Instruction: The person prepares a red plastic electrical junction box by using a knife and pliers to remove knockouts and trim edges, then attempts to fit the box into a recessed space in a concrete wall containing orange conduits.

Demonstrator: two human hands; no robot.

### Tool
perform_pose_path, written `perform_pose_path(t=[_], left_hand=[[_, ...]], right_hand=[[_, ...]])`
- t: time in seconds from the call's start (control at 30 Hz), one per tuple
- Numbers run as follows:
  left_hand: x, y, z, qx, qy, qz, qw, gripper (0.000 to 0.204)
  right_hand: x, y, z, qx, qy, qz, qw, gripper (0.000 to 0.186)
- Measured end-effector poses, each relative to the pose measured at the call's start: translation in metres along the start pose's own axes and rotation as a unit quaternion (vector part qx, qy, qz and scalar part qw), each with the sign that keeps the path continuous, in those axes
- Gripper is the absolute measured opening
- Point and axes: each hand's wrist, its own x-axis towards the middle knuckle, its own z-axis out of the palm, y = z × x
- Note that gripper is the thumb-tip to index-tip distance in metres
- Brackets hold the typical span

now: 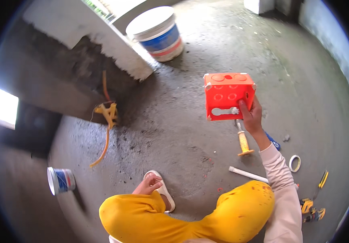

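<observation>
- The right hand (253, 115) holds up a red electrical junction box (230, 96) at its lower right corner, thumb inside, the other fingers closed behind the wall of the box; it is raised above the floor, ahead of the right knee.
- The left hand (147, 187) hangs near a pale slipper (166, 191), fingers loosely bent and partly open, with nothing visible in their grasp.
- The floor (174, 141) is bare grey concrete, rough and gritty near the middle and smoother toward the right.
- At left, a wall (67, 20) ends in a ragged edge of pale plaster over darker, rough masonry; orange conduit (106, 148) runs down from it to the floor.
- A bright opening (1, 106) shows at the far left, and a pale bluish wall (336, 42) curves along the right.
- A large lidded white bucket (161, 38) with blue and red bands stands beyond the plaster edge; a smaller bucket (65, 180) sits at lower left.
- Right of centre lie a yellow-handled tool (243, 142), a white pipe (247, 174), a tape roll (298, 163), a yellow utility knife (324, 179) and what is probably a cordless drill (306, 205), small and distorted near the rim.
</observation>
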Motion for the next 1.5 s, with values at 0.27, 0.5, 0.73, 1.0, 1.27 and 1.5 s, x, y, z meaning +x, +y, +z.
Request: perform_pose_path(t=[0.27,0.5,0.73,1.0,1.27,1.5], left_hand=[[0.047,0.002,-0.004,0.018,-0.072,0.078,0.994,0.037],[0.104,0.056,-0.051,0.058,-0.071,0.391,0.916,0.029],[0.112,0.14,-0.12,-0.158,0.154,0.607,0.764,0.044],[0.108,0.172,-0.156,0.085,0.125,0.648,0.747,0.078],[0.158,0.168,-0.11,0.127,-0.059,0.554,0.821,0.081],[0.197,0.171,-0.082,0.15,-0.034,0.365,0.918,0.06]], right_hand=[[0.038,-0.067,0.087,-0.155,-0.106,-0.194,0.963,0.034],[0.066,-0.125,0.161,-0.281,-0.223,-0.254,0.898,0.033],[0.085,-0.146,0.245,-0.303,-0.289,-0.326,0.848,0.028],[0.041,-0.128,0.235,-0.071,-0.18,0.671,0.715,0.042],[-0.024,-0.067,0.174,0.197,-0.19,0.794,0.543,0.059],[-0.13,0.014,0.117,0.027,-0.15,0.516,0.843,0.05]])
